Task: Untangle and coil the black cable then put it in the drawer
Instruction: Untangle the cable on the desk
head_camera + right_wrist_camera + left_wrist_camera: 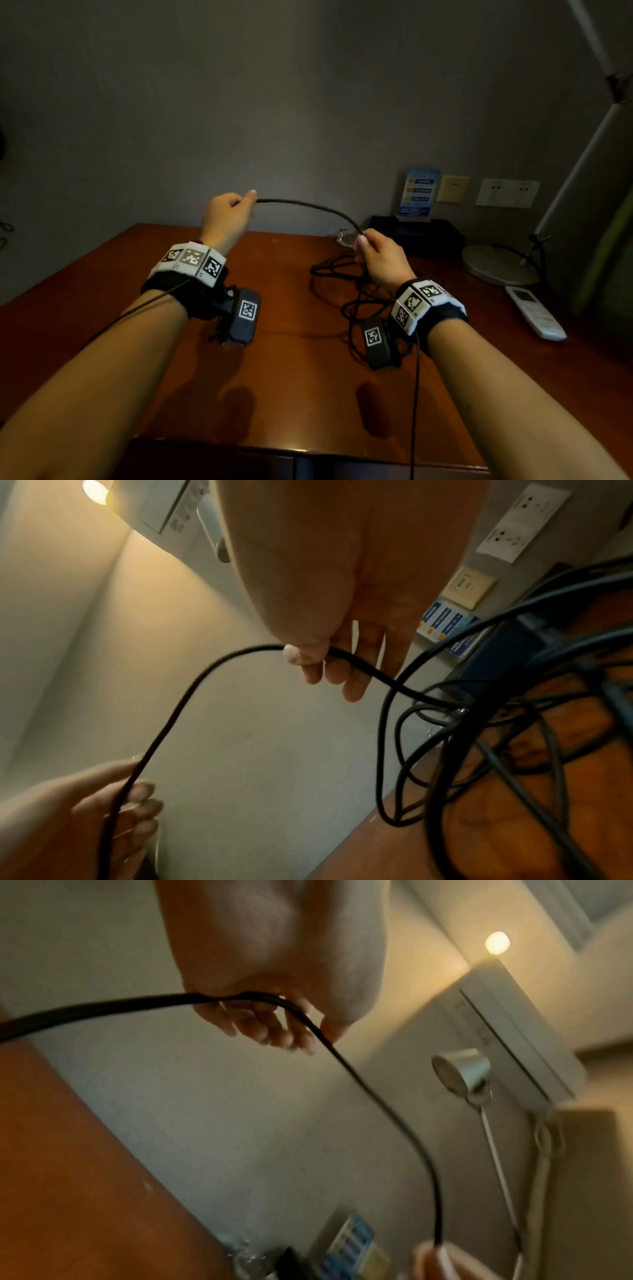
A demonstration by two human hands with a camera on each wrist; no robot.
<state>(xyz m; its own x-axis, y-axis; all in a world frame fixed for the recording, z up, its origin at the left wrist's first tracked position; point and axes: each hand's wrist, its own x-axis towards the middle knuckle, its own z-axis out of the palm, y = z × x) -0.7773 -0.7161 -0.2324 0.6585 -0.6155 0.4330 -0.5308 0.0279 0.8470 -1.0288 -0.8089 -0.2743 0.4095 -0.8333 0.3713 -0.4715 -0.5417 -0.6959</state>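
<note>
A black cable (308, 205) arcs in the air between both hands above the brown desk (274, 377). My left hand (227, 212) is raised at the back and pinches the cable (359, 1077) with curled fingers. My right hand (375, 251) pinches the same cable (192, 691) between thumb and fingers a little lower, to the right. Below the right hand the rest of the cable lies in a tangled heap (346, 291) on the desk, also close in the right wrist view as tangled loops (479, 737). A dark panel (219, 462), perhaps the drawer front, runs along the desk's near edge.
A black box (421, 233) with a blue leaflet (418, 193) stands at the back right by the wall. A lamp base (496, 263) and a white remote (534, 313) lie at the right. Wall sockets (507, 193) sit above.
</note>
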